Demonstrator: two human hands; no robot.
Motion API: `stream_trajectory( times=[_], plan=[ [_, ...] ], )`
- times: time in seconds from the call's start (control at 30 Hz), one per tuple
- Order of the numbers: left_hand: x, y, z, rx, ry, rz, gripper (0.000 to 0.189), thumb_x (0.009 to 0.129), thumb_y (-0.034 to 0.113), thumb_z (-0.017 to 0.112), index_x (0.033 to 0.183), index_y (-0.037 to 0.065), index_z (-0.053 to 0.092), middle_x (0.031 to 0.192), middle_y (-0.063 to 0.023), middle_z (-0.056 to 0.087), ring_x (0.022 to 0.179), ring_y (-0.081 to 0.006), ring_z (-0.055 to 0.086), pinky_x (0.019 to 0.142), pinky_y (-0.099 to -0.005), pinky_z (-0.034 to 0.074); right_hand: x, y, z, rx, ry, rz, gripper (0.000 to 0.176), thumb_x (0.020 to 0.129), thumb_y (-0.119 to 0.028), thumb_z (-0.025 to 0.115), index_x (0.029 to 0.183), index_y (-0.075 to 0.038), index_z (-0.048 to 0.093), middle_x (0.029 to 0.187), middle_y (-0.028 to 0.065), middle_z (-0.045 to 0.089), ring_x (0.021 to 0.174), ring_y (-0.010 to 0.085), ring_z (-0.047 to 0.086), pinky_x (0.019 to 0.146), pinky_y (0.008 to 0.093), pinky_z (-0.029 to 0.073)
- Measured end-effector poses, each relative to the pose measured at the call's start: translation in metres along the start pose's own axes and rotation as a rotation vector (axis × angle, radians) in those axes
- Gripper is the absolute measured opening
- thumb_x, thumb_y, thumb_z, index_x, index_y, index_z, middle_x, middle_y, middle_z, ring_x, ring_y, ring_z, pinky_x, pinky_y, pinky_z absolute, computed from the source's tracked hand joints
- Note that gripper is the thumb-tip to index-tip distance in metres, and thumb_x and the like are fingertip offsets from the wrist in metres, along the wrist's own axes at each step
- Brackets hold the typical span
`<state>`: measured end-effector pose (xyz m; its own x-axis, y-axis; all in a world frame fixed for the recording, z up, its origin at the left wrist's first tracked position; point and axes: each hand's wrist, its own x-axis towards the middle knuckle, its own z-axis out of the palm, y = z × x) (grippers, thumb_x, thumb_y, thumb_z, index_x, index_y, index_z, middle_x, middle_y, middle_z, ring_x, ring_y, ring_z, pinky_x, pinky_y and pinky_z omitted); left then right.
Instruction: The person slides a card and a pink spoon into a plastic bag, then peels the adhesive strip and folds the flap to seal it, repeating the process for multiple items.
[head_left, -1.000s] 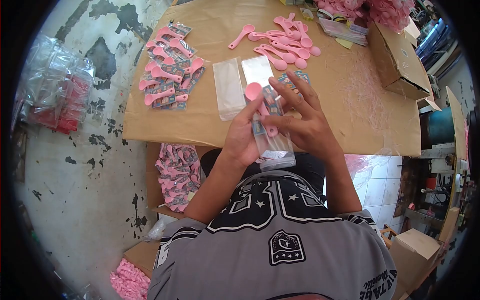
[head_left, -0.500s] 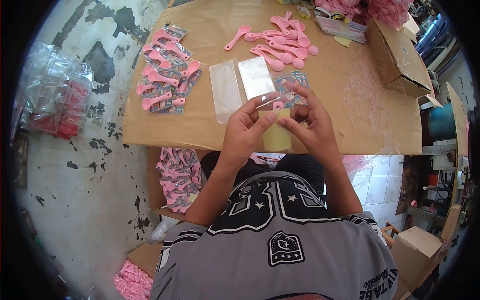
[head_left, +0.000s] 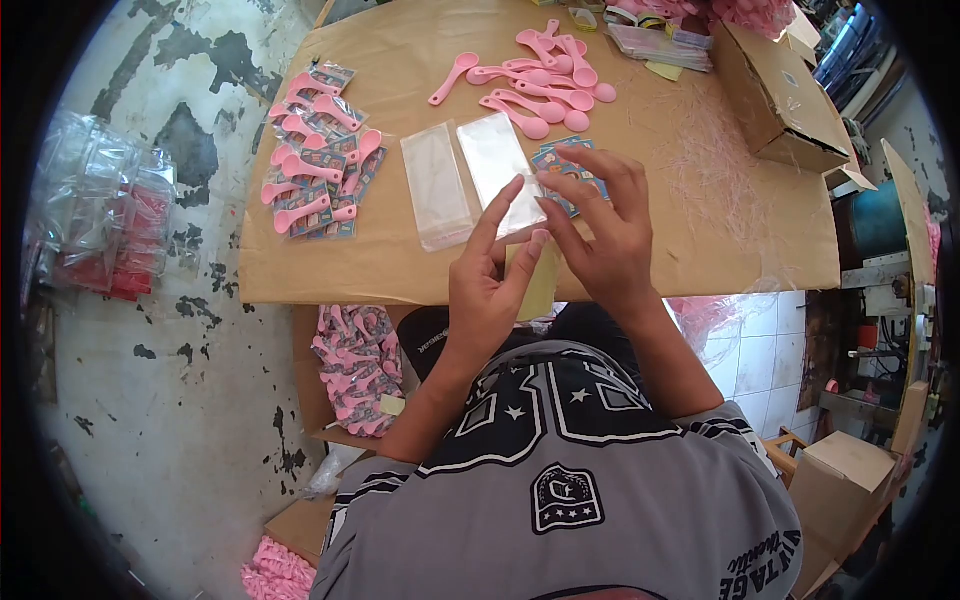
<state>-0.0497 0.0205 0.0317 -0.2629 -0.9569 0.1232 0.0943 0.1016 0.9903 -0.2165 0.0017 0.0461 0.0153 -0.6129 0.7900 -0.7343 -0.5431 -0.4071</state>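
Observation:
My left hand (head_left: 490, 275) is closed on a yellow card (head_left: 540, 285), thumb on its near face, at the table's front edge. A bit of pink shows beside those fingers, mostly hidden. My right hand (head_left: 605, 225) is just right of it, thumb and fingers apart; anything thin and clear between them is too faint to make out. Beyond the hands lie a stack of clear plastic bags (head_left: 490, 150) and another clear bag pile (head_left: 432, 190). Blue printed cards (head_left: 560, 160) are partly covered by my right fingers.
Loose pink measuring spoons (head_left: 545, 85) lie at the back of the table (head_left: 360, 270). Spoons packed with printed cards (head_left: 320, 165) are piled at left. Thin clear strips (head_left: 715, 160) litter the right side, near a cardboard box (head_left: 780, 95). Below left, a box holds packed spoons (head_left: 355, 365).
My hands have moved apart slightly. The right hand has let go of the yellow card and risen above it; the left keeps hold. The view has shifted slightly.

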Motion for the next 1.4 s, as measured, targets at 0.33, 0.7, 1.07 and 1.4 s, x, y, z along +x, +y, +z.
stream_trajectory(
  times=[0.33, 0.7, 1.07, 1.4],
  plan=[
    [-0.002, -0.008, -0.003, 0.122, -0.069, 0.063, 0.059, 0.105, 0.002, 0.061, 0.160, 0.003, 0.041, 0.110, -0.0100, 0.075, 0.098, -0.0059, 0.066, 0.077, -0.0193, 0.051, -0.001, 0.003, 0.013, -0.027, 0.015, -0.034, 0.021, 0.081, -0.004, 0.078, 0.101, -0.007, 0.073, 0.118, 0.0062, 0.072, 0.112, 0.0290, 0.063, 0.094, 0.0423, 0.050],
    [0.003, -0.007, -0.010, -0.238, -0.085, -0.080, 0.053, 0.106, 0.009, 0.062, 0.153, -0.003, 0.042, 0.128, -0.0261, 0.070, 0.119, -0.0248, 0.070, 0.097, -0.0325, 0.056, 0.023, 0.050, -0.018, 0.862, 0.408, 0.548, 0.008, 0.093, 0.004, 0.063, 0.098, -0.002, 0.063, 0.109, 0.0153, 0.070, 0.093, 0.0203, 0.068, 0.082, 0.0329, 0.055],
    [0.011, -0.012, -0.014, -0.302, 0.029, -0.012, 0.036, 0.105, 0.010, 0.064, 0.137, -0.005, 0.057, 0.133, -0.0229, 0.068, 0.119, -0.0233, 0.069, 0.101, -0.0330, 0.055, -0.024, 0.030, -0.015, 0.746, -0.209, 0.625, 0.019, 0.099, -0.010, 0.066, 0.115, 0.000, 0.067, 0.087, 0.0001, 0.061, 0.070, 0.0035, 0.050, 0.060, 0.0200, 0.037],
    [0.007, -0.004, -0.004, -0.216, -0.016, -0.078, 0.035, 0.107, 0.009, 0.061, 0.140, -0.004, 0.058, 0.124, -0.0179, 0.073, 0.111, -0.0146, 0.069, 0.093, -0.0269, 0.056, -0.014, 0.014, -0.008, 0.620, -0.011, 0.473, 0.042, 0.092, -0.017, 0.082, 0.128, -0.004, 0.064, 0.094, -0.0012, 0.062, 0.066, 0.0009, 0.045, 0.056, 0.0181, 0.036]
  ],
)
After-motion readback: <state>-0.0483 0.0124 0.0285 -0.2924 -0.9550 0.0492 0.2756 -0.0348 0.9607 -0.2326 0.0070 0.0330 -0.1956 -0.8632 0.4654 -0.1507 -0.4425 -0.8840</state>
